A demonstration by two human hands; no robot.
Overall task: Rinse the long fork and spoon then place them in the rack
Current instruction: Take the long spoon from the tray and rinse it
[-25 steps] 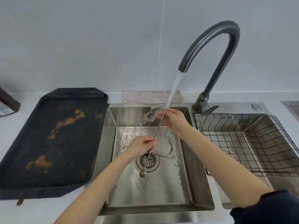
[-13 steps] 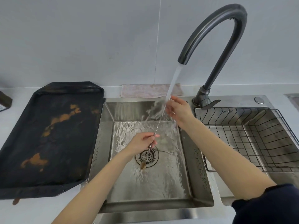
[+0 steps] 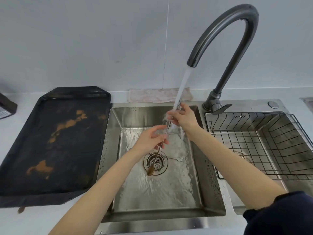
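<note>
A long thin metal spoon (image 3: 156, 156) slants over the sink (image 3: 210, 175), its brownish bowl hanging low above the drain. My right hand (image 3: 183, 118) pinches its upper end under the running water. My left hand (image 3: 151, 139) holds the twisted shaft lower down, fingers wrapped around it. A long fork (image 3: 176, 158) lies flat on the sink floor just right of the drain, tines pointing right. The black wire rack (image 3: 257, 146) sits in the right basin with nothing visible in it.
A dark curved faucet (image 3: 237, 39) pours a stream onto my hands. A black, rust-stained baking tray (image 3: 50, 143) lies on the counter to the left. A folded pinkish cloth (image 3: 152, 95) rests behind the sink. A dark box (image 3: 6, 106) sits at the far left edge.
My left hand has slid up the spoon's shaft toward my right hand. My right hand has stayed under the stream. The fork has not moved.
</note>
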